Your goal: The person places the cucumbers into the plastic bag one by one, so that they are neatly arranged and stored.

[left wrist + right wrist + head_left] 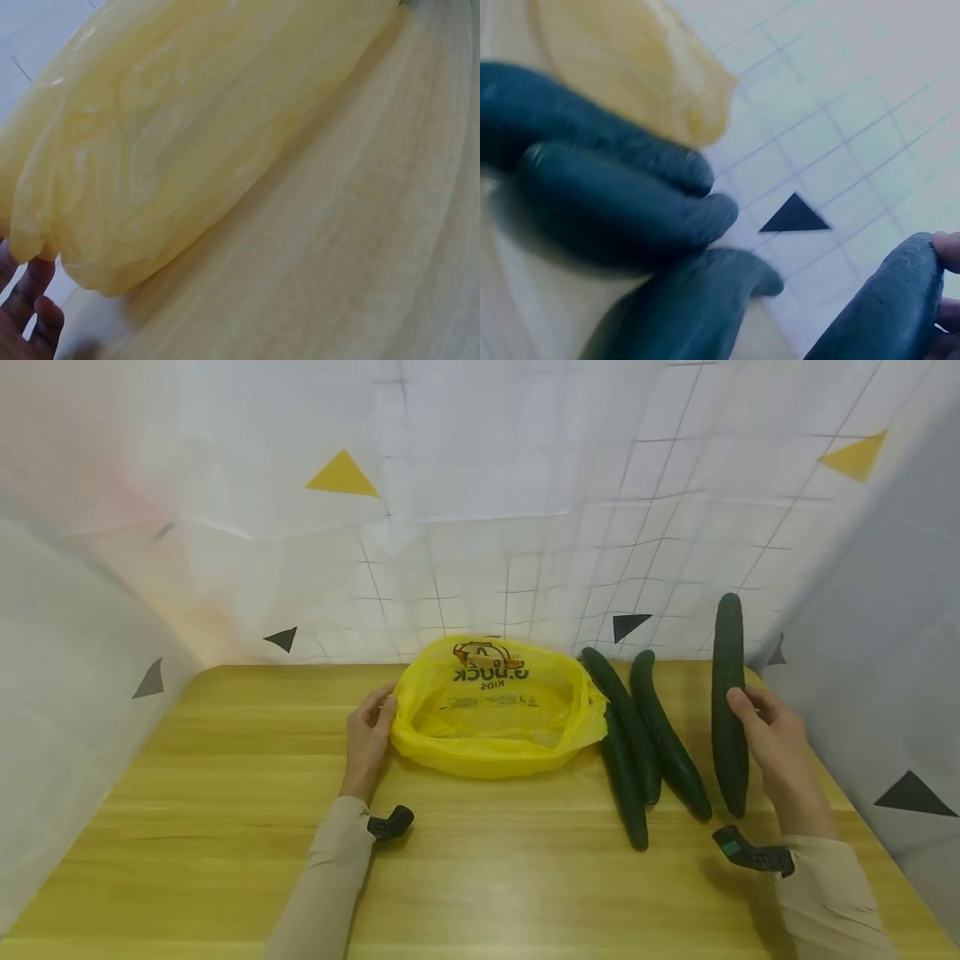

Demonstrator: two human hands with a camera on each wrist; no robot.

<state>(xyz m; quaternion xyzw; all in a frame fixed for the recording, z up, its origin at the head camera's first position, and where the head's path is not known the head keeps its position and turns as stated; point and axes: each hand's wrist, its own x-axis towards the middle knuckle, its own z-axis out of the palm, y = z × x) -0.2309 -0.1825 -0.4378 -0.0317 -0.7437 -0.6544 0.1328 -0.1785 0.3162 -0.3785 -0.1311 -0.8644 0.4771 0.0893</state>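
Note:
A yellow plastic bag (495, 758) with printed lettering sits on the table, its mouth spread wide. At its left end my left hand (367, 735) pinches the rim; the left wrist view shows the fingers (46, 319) at the edge of the plastic. My right hand (780, 739) grips a dark green cucumber (727, 693) by its middle, thumb on the near face, holding it lengthwise at the table's right side. Three more cucumbers lie between the bag and that hand: one (626, 785) partly behind the bag's right end, one (626, 718) beside it, and a curved one (667, 743).
The wooden table (480, 877) extends to the left and in front of the bag. White sheeting (487, 552) with grid lines and triangles rises behind its far edge, and grey-white side walls (885, 693) flank it. Each wrist bears a black camera mount (390, 823).

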